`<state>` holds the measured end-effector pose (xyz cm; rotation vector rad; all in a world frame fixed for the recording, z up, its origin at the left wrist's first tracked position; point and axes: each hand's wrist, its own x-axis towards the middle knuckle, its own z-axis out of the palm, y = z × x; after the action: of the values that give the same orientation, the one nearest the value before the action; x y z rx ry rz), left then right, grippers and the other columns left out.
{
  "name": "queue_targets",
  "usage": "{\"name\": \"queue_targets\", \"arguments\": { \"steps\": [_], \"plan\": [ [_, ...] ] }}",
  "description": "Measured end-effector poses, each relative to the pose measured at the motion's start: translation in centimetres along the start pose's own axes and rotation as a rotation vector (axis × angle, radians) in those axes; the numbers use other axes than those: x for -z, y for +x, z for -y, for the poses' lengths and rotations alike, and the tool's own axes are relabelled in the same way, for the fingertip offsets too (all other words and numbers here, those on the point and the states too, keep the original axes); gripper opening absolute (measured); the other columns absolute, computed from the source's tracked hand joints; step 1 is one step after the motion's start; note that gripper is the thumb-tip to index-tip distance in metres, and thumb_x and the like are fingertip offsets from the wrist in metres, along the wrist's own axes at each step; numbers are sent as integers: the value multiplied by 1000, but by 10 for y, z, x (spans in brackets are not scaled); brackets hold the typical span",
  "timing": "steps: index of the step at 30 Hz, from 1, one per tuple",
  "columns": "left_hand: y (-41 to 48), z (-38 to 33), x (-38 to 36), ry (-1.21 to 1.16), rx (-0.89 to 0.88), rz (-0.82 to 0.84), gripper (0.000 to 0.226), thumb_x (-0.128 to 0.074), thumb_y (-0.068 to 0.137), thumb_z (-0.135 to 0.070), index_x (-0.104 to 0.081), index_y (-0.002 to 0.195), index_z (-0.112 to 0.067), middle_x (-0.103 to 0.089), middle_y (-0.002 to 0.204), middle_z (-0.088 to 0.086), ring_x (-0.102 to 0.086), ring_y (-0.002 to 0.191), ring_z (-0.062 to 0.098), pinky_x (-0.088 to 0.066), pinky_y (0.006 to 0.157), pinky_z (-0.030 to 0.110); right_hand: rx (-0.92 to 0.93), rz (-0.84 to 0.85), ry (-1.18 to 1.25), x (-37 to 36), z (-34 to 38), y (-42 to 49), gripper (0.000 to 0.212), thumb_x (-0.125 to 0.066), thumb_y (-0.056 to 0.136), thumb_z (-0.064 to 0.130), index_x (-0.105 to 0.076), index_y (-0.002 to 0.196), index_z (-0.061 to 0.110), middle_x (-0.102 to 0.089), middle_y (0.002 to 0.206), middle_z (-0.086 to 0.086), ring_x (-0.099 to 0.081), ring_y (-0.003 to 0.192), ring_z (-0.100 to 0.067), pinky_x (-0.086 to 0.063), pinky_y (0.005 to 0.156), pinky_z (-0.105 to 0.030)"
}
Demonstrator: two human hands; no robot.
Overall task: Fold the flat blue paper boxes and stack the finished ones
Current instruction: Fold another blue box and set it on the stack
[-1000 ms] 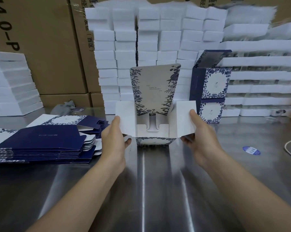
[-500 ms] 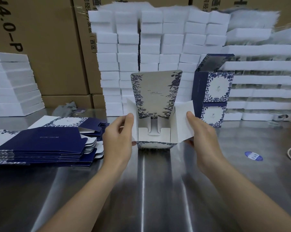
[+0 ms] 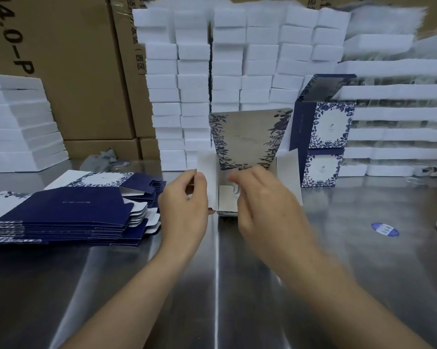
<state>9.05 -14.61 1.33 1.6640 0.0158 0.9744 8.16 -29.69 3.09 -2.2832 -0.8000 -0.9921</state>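
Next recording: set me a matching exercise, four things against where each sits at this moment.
Things:
1. pile of flat boxes
2. half-folded box
3. stack of finished boxes
4. blue sticker

Places:
A. middle of the table, lid flap upright
B. left side, lying flat in a heap
C. right side, flat on the surface, nearest the camera
D. right of centre, standing two high

Pairs: 1-B, 2-A, 3-D, 4-C

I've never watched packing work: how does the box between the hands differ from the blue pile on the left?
The box stands opened up, lid flap raised; the pile lies flat. The box is one piece, with the left hand pinching its flap; the pile holds many sheets, untouched. Both show navy floral print.
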Motion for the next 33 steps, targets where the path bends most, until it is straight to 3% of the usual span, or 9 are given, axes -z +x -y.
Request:
{"name": "queue_targets", "arguments": {
  "steps": [3,6,12,15,18,22,26,29,33],
  "plan": [
    [-1,2,0,30,-1,-5,44,-50,103,-12,-42,61,-19,-28,59,-7,-30,58,13,-65,55,39,-215,348,-183,-4,-4,12,34,-46,96,3,-63,124,13,-61,124,-7,-60,105,-35,-47,77,-40],
    [-3,2,-2,79,-12,-7,39,-50,103,-14,-44,64,-13,-29,59,-5,-37,52,12,-65,56,44,-338,511,-226,-3,-4,30,8,-48,97,11,-53,102,13,-62,118,-16,-51,89,-38,-39,73,-37],
    [-12,-4,-9,50,-101,29,40,-50,104,-13,-46,65,-18,-34,62,0,-35,61,14,-58,50,35,-453,779,-228,-20,-17,66,15,-52,100,22,-59,112,15,-62,116,-14,-59,102,-35,-46,81,-34],
    [-15,-4,-11,-11,-50,95,34,-47,103,-23,-57,78,-2,-48,75,20,-48,75,42,-61,62,58,-417,891,-260,-25,-24,70,7,-52,100,26,-53,103,19,-52,88,-3,-55,89,-29,-50,82,-36],
    [-16,-4,-11,-26,-5,128,37,-46,101,-27,-58,84,3,-50,79,26,-51,78,45,-59,70,66,-405,955,-264,-27,-30,69,6,-49,100,19,-53,96,18,-61,100,-7,-57,91,-30,-51,86,-38],
    [-14,-3,-11,-90,72,91,38,-48,107,-13,-44,70,-6,-28,65,0,-29,66,18,-65,65,56,-456,780,-158,-24,-30,65,25,-51,98,18,-64,118,12,-66,125,-13,-60,103,-34,-55,94,-39],
    [-15,-6,-12,-196,97,113,22,-52,109,-16,-74,104,-12,-64,87,8,-63,90,17,-67,66,44,-435,296,168,-15,-16,50,28,-48,97,39,-66,113,25,-73,112,-4,-65,108,-34,-56,93,-44],
    [-19,-8,-14,-245,101,232,31,-49,107,-38,-75,122,-30,-73,124,-7,-67,122,12,-65,85,46,-475,115,546,-8,-4,35,48,-39,96,74,-68,106,38,-74,96,24,-66,99,5,-49,85,-21],
    [-19,-4,-16,-206,124,234,16,-59,107,-36,-72,116,-38,-69,124,-14,-62,128,9,-51,109,50,-454,35,742,-11,-7,20,21,-56,106,51,-70,113,38,-78,99,21,-70,104,4,-53,95,-29]
  ]
}}
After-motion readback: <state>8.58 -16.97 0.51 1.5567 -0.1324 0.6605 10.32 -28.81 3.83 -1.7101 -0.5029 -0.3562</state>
